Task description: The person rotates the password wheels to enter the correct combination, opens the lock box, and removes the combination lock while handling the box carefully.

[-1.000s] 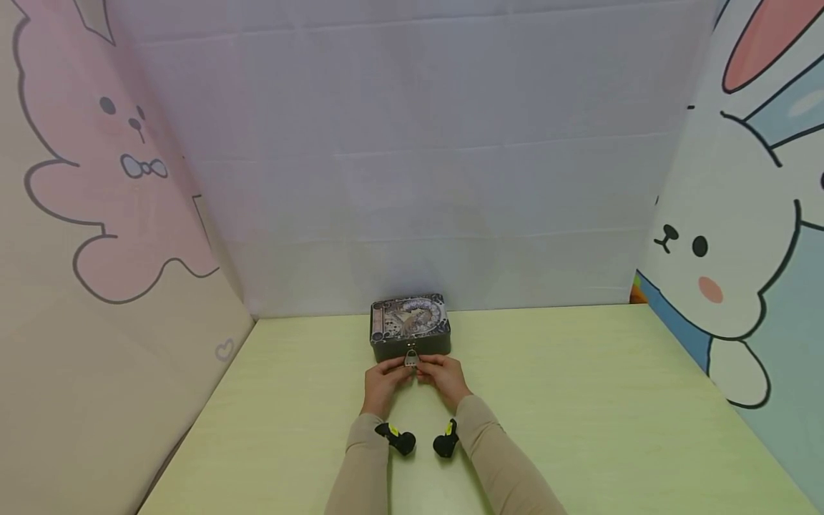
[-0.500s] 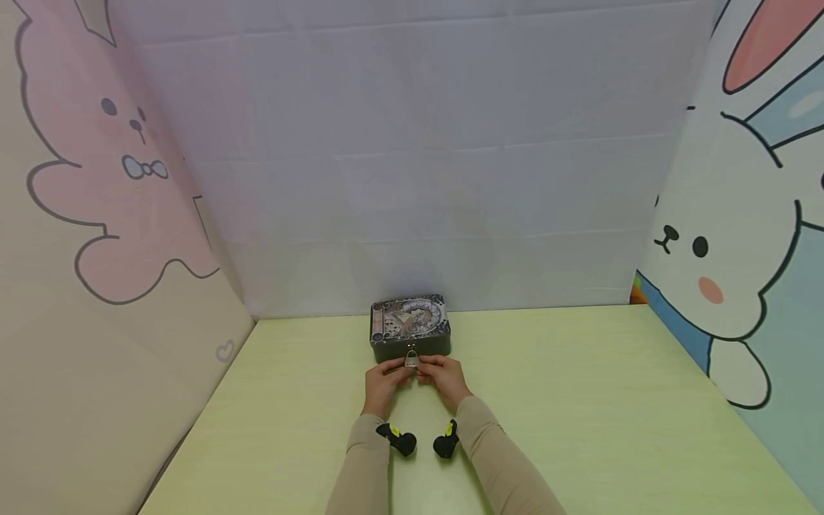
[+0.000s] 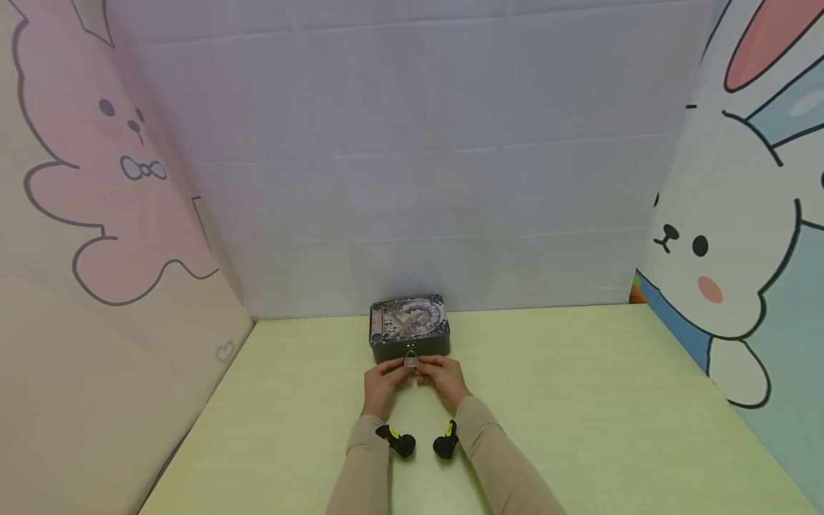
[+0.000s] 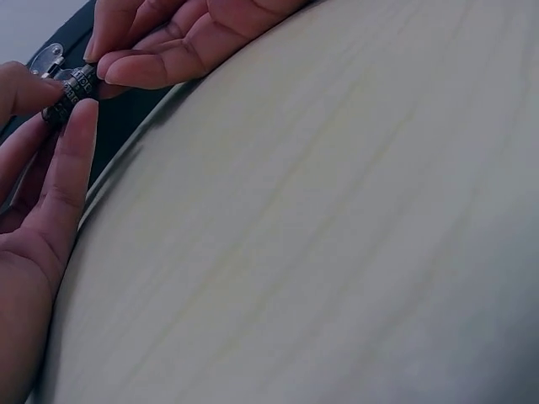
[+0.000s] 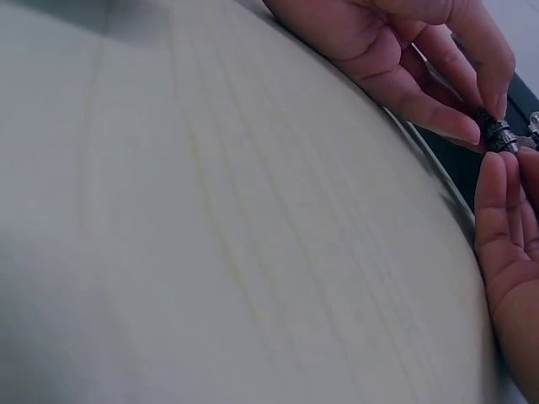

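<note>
A small combination padlock (image 3: 410, 360) with lettered or numbered dials (image 4: 72, 94) hangs at the front latch of a dark tin box (image 3: 410, 346) with a patterned lid. My left hand (image 3: 381, 386) pinches the padlock's left side between thumb and fingers. From the other side, my right hand (image 3: 445, 378) holds it with its fingertips. Close up in the right wrist view, the dials (image 5: 498, 135) sit between the fingertips of both hands. The box lid is down. Which characters the dials show is too small to read.
The box stands at the back of a pale yellow-green table (image 3: 579, 400), close to a white cloth backdrop (image 3: 418, 179). Side walls with cartoon rabbits (image 3: 714, 272) flank the table. A black wrist camera (image 3: 402, 442) sits on the left sleeve, another (image 3: 445, 445) on the right.
</note>
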`<act>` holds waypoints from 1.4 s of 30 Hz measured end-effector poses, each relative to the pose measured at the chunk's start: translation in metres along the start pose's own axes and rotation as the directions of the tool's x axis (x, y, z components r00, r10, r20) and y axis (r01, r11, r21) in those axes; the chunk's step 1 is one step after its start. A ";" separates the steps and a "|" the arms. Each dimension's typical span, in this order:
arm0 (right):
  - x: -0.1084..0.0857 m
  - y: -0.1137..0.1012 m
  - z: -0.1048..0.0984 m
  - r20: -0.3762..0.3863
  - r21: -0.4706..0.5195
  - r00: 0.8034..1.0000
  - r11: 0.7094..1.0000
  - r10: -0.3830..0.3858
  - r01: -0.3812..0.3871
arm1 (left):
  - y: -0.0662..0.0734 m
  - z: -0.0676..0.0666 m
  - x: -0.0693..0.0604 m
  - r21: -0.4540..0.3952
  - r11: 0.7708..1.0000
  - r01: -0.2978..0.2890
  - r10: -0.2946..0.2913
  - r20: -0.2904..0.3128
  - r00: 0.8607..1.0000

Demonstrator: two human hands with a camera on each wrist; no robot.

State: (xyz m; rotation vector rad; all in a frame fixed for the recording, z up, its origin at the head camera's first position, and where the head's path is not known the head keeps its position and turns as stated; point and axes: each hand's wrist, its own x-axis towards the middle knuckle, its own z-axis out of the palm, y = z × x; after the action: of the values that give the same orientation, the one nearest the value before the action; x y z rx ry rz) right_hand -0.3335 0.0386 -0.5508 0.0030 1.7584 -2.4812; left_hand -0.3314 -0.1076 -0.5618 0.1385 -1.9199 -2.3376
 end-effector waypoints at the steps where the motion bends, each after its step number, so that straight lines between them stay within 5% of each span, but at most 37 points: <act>1: 0.000 0.000 0.000 -0.001 0.000 1.000 1.000 0.001 -0.001 | 0.000 0.000 0.000 -0.003 1.000 0.005 -0.005 0.002 1.000; 22: 0.002 0.001 -0.002 0.019 0.008 1.000 1.000 0.005 -0.005 | 0.001 -0.002 0.001 0.002 0.999 0.034 -0.034 0.031 0.999; 31: -0.015 -0.021 0.004 0.043 -0.009 0.999 1.000 -0.001 0.002 | 0.027 0.003 -0.017 0.016 1.000 0.007 -0.008 0.051 0.999; 42: -0.019 -0.024 0.005 0.045 -0.009 0.999 1.000 -0.005 0.006 | 0.031 0.005 -0.018 0.015 1.000 0.009 -0.010 0.045 0.999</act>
State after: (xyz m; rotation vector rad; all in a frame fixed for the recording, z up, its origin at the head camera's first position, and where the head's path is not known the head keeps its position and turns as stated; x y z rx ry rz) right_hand -0.3166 0.0433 -0.5251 -0.0576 1.7542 -2.4577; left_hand -0.3130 -0.1061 -0.5304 0.0968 -1.9618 -2.3526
